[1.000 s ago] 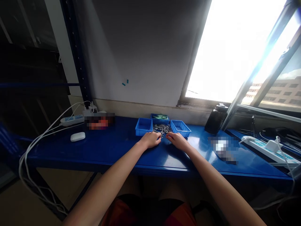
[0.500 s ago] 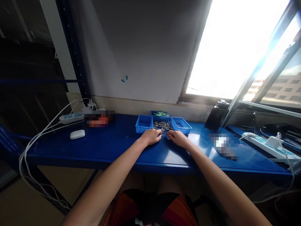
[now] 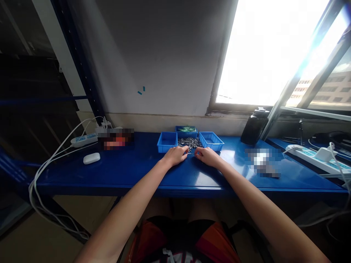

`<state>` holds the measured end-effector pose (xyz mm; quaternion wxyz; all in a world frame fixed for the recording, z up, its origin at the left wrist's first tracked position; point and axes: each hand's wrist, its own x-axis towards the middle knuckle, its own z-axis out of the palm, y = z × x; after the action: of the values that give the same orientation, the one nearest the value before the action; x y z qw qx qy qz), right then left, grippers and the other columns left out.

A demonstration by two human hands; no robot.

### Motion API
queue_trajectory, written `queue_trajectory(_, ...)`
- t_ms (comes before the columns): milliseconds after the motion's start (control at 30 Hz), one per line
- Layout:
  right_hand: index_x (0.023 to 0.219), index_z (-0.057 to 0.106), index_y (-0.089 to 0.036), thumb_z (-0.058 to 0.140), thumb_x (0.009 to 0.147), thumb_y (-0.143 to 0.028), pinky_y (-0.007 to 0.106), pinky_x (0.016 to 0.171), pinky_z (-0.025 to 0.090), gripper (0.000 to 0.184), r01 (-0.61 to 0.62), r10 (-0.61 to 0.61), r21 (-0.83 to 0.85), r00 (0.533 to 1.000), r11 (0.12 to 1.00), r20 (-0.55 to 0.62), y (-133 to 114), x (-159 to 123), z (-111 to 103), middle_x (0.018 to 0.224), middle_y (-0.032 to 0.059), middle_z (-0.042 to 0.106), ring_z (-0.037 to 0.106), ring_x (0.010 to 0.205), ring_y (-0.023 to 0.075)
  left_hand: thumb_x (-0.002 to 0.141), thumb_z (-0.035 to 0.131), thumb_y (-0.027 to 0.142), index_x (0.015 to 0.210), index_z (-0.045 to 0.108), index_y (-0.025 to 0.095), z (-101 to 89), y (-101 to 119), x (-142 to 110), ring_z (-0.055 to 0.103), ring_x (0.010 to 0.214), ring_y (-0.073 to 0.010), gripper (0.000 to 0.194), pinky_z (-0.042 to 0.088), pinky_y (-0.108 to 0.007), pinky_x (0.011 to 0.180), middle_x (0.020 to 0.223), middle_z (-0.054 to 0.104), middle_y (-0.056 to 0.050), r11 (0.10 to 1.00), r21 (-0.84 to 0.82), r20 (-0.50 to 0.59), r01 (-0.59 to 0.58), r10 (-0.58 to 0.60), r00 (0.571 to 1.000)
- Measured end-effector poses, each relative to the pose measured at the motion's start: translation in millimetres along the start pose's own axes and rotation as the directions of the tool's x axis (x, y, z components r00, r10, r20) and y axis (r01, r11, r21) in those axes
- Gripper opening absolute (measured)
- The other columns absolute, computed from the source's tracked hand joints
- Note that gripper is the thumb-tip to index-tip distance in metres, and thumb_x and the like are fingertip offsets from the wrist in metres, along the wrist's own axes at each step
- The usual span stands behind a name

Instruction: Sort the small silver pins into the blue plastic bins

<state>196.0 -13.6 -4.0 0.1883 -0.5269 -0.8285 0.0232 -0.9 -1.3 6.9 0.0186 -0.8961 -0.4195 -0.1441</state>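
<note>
My left hand (image 3: 176, 156) rests low over the blue table, its fingers closed in a pinch. Facing it, my right hand (image 3: 207, 156) is pinched as well. A thin, light-coloured rod-like piece (image 3: 191, 153) spans the small gap between my fingertips; its ends are hidden by the fingers. Just beyond lies a heap of small, slender dark and silvery metal pieces (image 3: 189, 142), too small to name exactly. Around the heap stand a left blue bin (image 3: 163, 149), a right blue bin (image 3: 215, 147) and a back blue bin (image 3: 179, 133) with green, plastic-looking material in it.
A black bottle (image 3: 252, 128) stands at the right by the window. White power strips (image 3: 315, 157) and cables lie at both ends of the blue table (image 3: 115, 171). A white oval case (image 3: 91, 158) sits on the left. Two blurred patches cover other items.
The camera view has shifted slightly. Both hands stay pinched at the near edge of the heap, with the thin piece between them; little else differs.
</note>
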Motion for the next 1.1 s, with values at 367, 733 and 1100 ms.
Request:
queue_trajectory(367, 0.087, 0.059, -0.020, 0.047, 0.078, -0.028, 0.019, 0.052, 0.028, 0.017, 0.001, -0.001, -0.022, 1.000, 1.000, -0.005, 1.2, -0.5, -0.1, 0.063, -0.0015, 0.057, 0.047, 0.055, 0.0086, 0.082, 0.039, 0.037, 0.093, 0.050, 0.022, -3.0, 2.1, -2.0, 0.058, 0.072, -0.0183, 0.022, 0.040, -0.024, 0.058, 0.080, 0.062, -0.004, 1.000, 0.018, 0.012, -0.010, 0.010, 1.000)
queue_trajectory(733, 0.091, 0.061, -0.020, 0.041, 0.082, -0.031, 0.019, 0.053, 0.030, 0.024, -0.012, 0.011, -0.057, 1.000, 0.998, -0.026, -2.0, -1.8, -3.1, 0.065, 0.0017, 0.059, 0.049, 0.056, 0.0107, 0.086, 0.030, 0.039, 0.094, 0.052, 0.021, -3.5, 4.8, -2.5, 0.059, 0.074, -0.0206, 0.030, 0.042, -0.027, 0.060, 0.082, 0.063, -0.006, 0.999, 0.040, 0.001, 0.019, -0.019, 1.000)
queue_trajectory(1100, 0.091, 0.061, -0.020, 0.041, 0.083, -0.032, 0.019, 0.053, 0.031, 0.025, -0.002, 0.000, -0.071, 1.000, 0.997, -0.018, -0.6, -1.3, -3.7, 0.065, 0.0020, 0.060, 0.050, 0.056, 0.0113, 0.085, 0.031, 0.040, 0.090, 0.054, 0.021, -2.2, 4.8, -1.5, 0.059, 0.074, -0.0207, 0.030, 0.040, -0.026, 0.059, 0.079, 0.063, -0.005, 0.999, 0.035, -0.015, 0.004, -0.003, 1.000)
